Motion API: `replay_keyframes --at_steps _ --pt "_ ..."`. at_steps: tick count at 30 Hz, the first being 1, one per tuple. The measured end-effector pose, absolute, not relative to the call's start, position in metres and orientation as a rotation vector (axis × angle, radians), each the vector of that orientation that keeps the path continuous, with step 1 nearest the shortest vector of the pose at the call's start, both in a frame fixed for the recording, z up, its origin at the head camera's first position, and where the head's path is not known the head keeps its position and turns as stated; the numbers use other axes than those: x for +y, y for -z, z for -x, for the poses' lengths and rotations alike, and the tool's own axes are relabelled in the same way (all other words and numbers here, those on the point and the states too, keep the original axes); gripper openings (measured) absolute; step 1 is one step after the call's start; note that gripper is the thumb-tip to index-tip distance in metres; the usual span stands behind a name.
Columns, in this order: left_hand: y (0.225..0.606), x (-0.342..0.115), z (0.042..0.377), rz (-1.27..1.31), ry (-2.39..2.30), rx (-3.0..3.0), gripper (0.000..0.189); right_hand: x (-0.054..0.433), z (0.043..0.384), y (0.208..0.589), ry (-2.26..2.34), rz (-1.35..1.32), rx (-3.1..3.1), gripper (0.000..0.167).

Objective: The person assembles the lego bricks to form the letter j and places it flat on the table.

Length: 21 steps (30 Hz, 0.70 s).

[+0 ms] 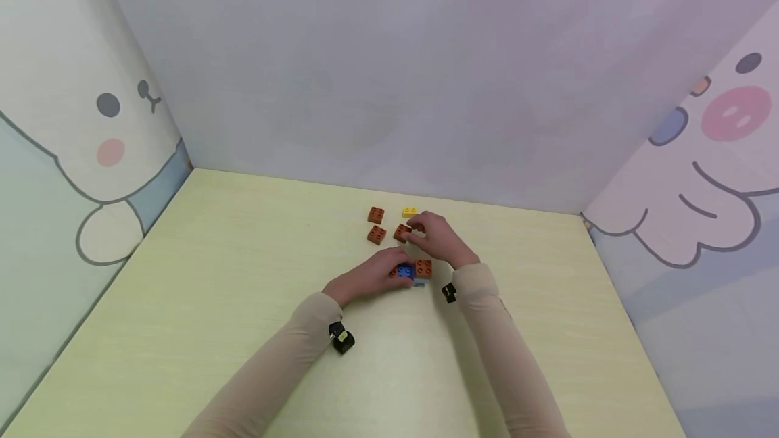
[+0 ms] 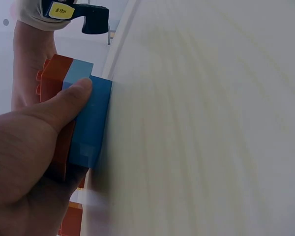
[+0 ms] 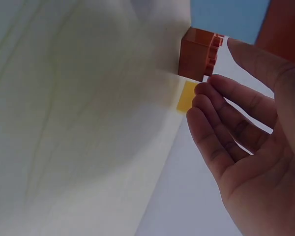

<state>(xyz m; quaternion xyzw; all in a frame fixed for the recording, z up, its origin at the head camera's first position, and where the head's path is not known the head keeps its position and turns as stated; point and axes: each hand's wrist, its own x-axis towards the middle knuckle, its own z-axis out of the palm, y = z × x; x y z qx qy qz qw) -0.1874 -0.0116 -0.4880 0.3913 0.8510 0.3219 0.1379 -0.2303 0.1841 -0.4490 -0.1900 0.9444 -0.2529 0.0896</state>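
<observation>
My left hand (image 1: 374, 276) grips a small built block of toy building bricks, its thumb against the side. The block has a blue brick (image 2: 94, 123) along the bottom, with a light-blue brick (image 2: 77, 71) and an orange-brown brick (image 2: 55, 78) at one end. In the head view that end's brown brick (image 1: 422, 268) stands higher than the blue studs. Beyond the block, my right hand (image 1: 439, 238) is beside a loose brown brick (image 3: 194, 56), thumb and fingers spread apart near its studded side. No firm contact shows.
Two more brown bricks, one farther back (image 1: 376, 215) and one nearer (image 1: 376, 234), lie to the left of the right hand. A yellow brick (image 1: 410, 211) sits behind, near the back wall (image 1: 365, 86). All are on the pale yellow-green table (image 1: 243, 255).
</observation>
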Motion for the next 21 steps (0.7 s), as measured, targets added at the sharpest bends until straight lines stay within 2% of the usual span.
replay_keyframes --at_steps 4,10,21 --pt "0.4900 -0.0111 0.1876 -1.145 -0.945 2.453 0.042 0.1820 0.2316 0.4525 0.759 0.536 2.787 0.022" --pt "0.4918 -0.0109 0.1882 -1.158 -0.950 2.455 0.041 0.1811 0.2317 0.4555 0.728 0.509 2.791 0.025" --pt "0.4912 -0.0125 0.1915 -1.137 -0.958 2.455 0.042 0.1829 0.2299 0.4549 0.760 0.507 2.780 0.019"
